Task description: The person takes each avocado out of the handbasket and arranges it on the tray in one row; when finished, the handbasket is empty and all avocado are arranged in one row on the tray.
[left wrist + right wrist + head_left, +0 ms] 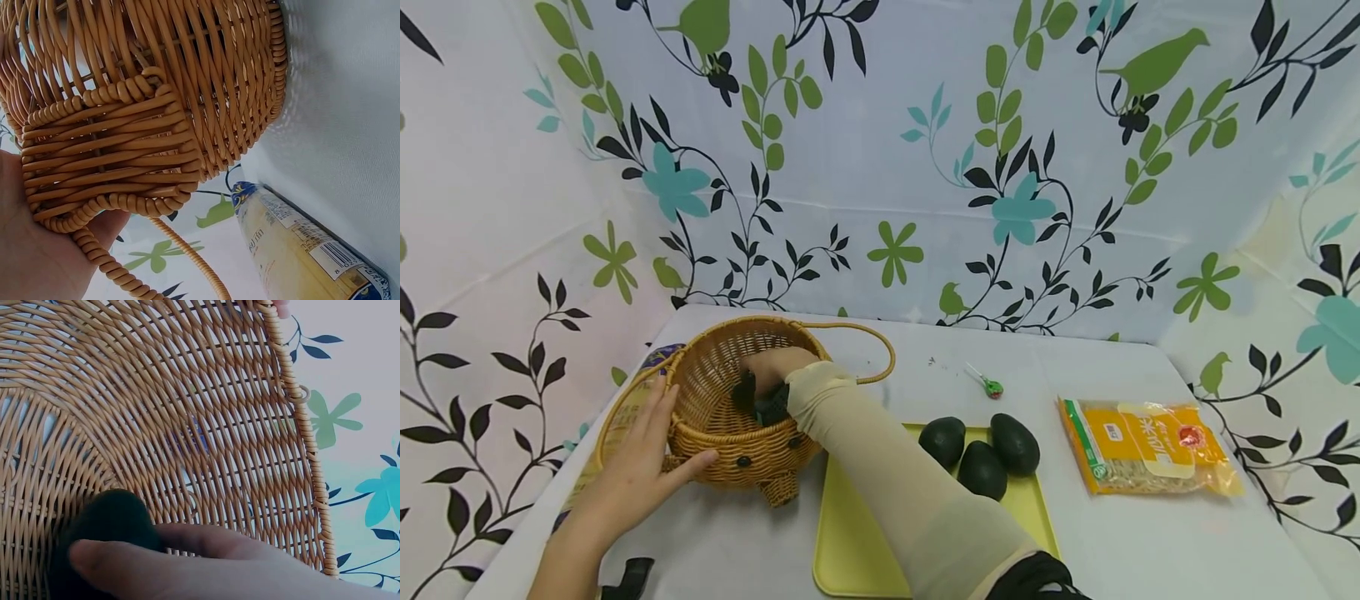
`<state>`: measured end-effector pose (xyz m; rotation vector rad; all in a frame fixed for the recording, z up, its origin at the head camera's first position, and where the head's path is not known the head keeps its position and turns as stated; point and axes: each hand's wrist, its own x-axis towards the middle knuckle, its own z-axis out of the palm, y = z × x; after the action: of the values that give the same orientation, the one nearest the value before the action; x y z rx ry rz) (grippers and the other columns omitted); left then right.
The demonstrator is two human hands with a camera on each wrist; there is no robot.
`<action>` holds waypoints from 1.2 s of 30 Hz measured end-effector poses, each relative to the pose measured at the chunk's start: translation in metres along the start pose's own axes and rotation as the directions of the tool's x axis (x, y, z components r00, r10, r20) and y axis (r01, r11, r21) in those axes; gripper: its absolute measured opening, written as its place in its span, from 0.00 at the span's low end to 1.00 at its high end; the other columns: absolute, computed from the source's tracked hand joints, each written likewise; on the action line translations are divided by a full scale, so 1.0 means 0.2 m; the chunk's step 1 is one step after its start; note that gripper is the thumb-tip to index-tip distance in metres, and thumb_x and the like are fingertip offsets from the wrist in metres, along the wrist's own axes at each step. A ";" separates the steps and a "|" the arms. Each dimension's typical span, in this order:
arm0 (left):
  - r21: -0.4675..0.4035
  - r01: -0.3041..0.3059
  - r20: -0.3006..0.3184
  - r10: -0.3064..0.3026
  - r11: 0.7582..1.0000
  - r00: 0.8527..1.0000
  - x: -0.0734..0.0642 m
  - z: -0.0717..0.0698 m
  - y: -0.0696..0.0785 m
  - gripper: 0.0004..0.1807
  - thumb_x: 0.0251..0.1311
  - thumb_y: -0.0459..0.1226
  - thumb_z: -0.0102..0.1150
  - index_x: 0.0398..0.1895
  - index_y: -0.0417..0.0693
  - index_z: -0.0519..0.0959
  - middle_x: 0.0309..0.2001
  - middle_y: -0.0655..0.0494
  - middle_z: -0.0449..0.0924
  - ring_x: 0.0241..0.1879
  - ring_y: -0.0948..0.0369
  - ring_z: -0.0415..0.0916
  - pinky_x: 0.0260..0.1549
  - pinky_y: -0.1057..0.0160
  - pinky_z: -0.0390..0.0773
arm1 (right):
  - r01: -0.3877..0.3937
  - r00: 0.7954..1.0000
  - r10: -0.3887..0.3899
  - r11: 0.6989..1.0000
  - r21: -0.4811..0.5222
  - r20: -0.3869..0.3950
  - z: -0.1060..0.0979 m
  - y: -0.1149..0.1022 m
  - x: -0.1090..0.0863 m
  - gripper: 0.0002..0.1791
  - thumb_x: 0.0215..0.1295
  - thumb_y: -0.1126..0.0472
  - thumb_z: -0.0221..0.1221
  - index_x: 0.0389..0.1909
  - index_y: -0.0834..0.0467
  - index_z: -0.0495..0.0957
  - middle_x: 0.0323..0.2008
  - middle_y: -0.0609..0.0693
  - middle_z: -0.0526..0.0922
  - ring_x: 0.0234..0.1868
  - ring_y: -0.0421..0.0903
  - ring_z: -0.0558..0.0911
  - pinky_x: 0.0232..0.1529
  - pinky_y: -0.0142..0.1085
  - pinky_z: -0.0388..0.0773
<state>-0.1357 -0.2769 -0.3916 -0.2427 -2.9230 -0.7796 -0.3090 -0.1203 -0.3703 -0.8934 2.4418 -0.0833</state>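
Observation:
A brown wicker basket (722, 450) with ear-like tabs and looped handles stands on the left of the table. My right hand (775, 367) reaches down inside it. There, thumb and fingers grip a dark green avocado (115, 531) close over the woven bottom. My left hand (640, 467) rests against the basket's left side, fingers mostly straight and thumb spread toward the front. In the left wrist view its palm lies beside a woven ear (112, 156). Right of the basket, three more avocados (982, 471) lie together on a yellow tray (857, 542), partly hidden by my right forearm.
A yellow-and-blue package (300, 244) lies left of the basket, mostly covered by it in the head view. An orange-and-yellow food bag (1150, 446) is at the right. A green lollipop (992, 388) lies behind the tray. Patterned cloth (880, 167) hangs behind the table.

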 end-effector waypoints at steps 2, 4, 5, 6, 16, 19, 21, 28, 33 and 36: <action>-0.003 -0.007 -0.003 0.007 1.000 1.000 0.00 0.00 0.00 0.56 0.58 0.58 0.56 0.75 0.48 0.33 0.75 0.48 0.20 0.71 0.32 0.36 0.52 0.23 0.55 | -0.010 1.000 0.010 1.000 0.004 0.029 0.00 0.01 0.00 0.32 0.60 0.55 0.62 0.65 0.43 0.64 0.62 0.40 0.70 0.51 0.38 0.71 0.39 0.31 0.69; -0.004 -0.009 -0.004 0.009 1.000 1.000 0.00 0.00 0.00 0.55 0.58 0.58 0.57 0.76 0.48 0.33 0.75 0.49 0.19 0.71 0.32 0.35 0.52 0.24 0.55 | -0.018 0.999 0.018 1.000 -0.005 0.041 0.01 0.01 0.00 0.32 0.60 0.54 0.62 0.65 0.42 0.64 0.63 0.40 0.70 0.50 0.39 0.70 0.38 0.32 0.68; -0.004 -0.009 -0.006 0.009 1.000 1.000 0.00 0.00 0.00 0.55 0.58 0.58 0.57 0.76 0.48 0.33 0.75 0.48 0.20 0.71 0.32 0.35 0.52 0.24 0.55 | -0.024 0.999 0.025 1.000 -0.014 0.042 0.01 0.01 0.00 0.32 0.60 0.54 0.61 0.66 0.42 0.64 0.63 0.39 0.69 0.51 0.38 0.70 0.38 0.32 0.68; -0.002 -0.006 -0.004 0.006 1.000 1.000 0.00 0.00 0.00 0.55 0.57 0.58 0.57 0.76 0.48 0.33 0.75 0.49 0.20 0.71 0.32 0.35 0.52 0.24 0.55 | -0.026 0.999 0.027 0.999 -0.019 0.041 0.01 0.01 0.00 0.32 0.61 0.54 0.61 0.66 0.42 0.64 0.64 0.39 0.69 0.52 0.38 0.70 0.39 0.32 0.69; -0.006 0.011 0.017 -0.011 1.000 1.000 0.01 -0.01 0.01 0.56 0.58 0.58 0.56 0.75 0.47 0.33 0.75 0.48 0.19 0.71 0.32 0.35 0.54 0.24 0.54 | 0.025 0.999 -0.027 0.999 -0.048 -0.044 0.01 0.01 0.00 0.30 0.61 0.53 0.61 0.65 0.47 0.67 0.62 0.42 0.72 0.54 0.37 0.73 0.45 0.30 0.73; -0.008 0.005 0.014 -0.005 1.000 1.000 0.01 -0.01 0.01 0.55 0.58 0.58 0.57 0.75 0.47 0.34 0.75 0.48 0.19 0.71 0.32 0.35 0.54 0.24 0.54 | 0.031 0.998 -0.033 0.999 -0.041 -0.059 0.01 0.02 0.01 0.29 0.60 0.52 0.61 0.64 0.47 0.68 0.60 0.42 0.73 0.54 0.37 0.74 0.47 0.29 0.74; -0.010 0.002 0.013 -0.002 1.000 1.000 0.01 -0.01 0.01 0.55 0.58 0.58 0.57 0.75 0.48 0.33 0.75 0.48 0.19 0.71 0.31 0.35 0.54 0.24 0.53 | 0.036 0.997 -0.038 0.999 -0.032 -0.072 0.01 0.03 0.02 0.29 0.60 0.51 0.62 0.63 0.47 0.69 0.60 0.42 0.74 0.55 0.37 0.74 0.48 0.30 0.75; -0.012 0.008 0.017 -0.007 1.000 1.000 0.00 -0.01 0.01 0.55 0.58 0.58 0.56 0.75 0.48 0.33 0.75 0.49 0.19 0.71 0.32 0.35 0.55 0.24 0.52 | 0.036 0.992 -0.037 0.999 -0.016 -0.118 0.00 0.03 0.01 0.32 0.59 0.48 0.62 0.64 0.47 0.67 0.59 0.42 0.74 0.57 0.38 0.75 0.51 0.30 0.75; -0.019 0.011 0.025 -0.010 1.000 1.000 0.00 -0.01 0.01 0.55 0.58 0.58 0.56 0.75 0.49 0.32 0.75 0.48 0.19 0.71 0.32 0.34 0.55 0.24 0.52 | 0.034 0.988 -0.033 0.999 0.006 -0.151 0.00 0.02 0.01 0.33 0.58 0.48 0.63 0.65 0.47 0.66 0.58 0.42 0.74 0.55 0.37 0.74 0.51 0.29 0.75; -0.023 0.015 0.028 -0.015 1.000 0.999 0.00 -0.02 0.01 0.55 0.58 0.57 0.56 0.75 0.49 0.32 0.75 0.49 0.19 0.71 0.32 0.34 0.54 0.24 0.52 | 0.038 0.985 -0.036 0.999 0.006 -0.168 -0.01 0.01 0.02 0.33 0.58 0.48 0.63 0.65 0.47 0.66 0.58 0.43 0.75 0.55 0.38 0.75 0.52 0.30 0.75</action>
<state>-0.1347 -0.2763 -0.3869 -0.2359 -2.9468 -0.8199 -0.3136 -0.1212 -0.3702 -0.9629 2.5779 -0.1900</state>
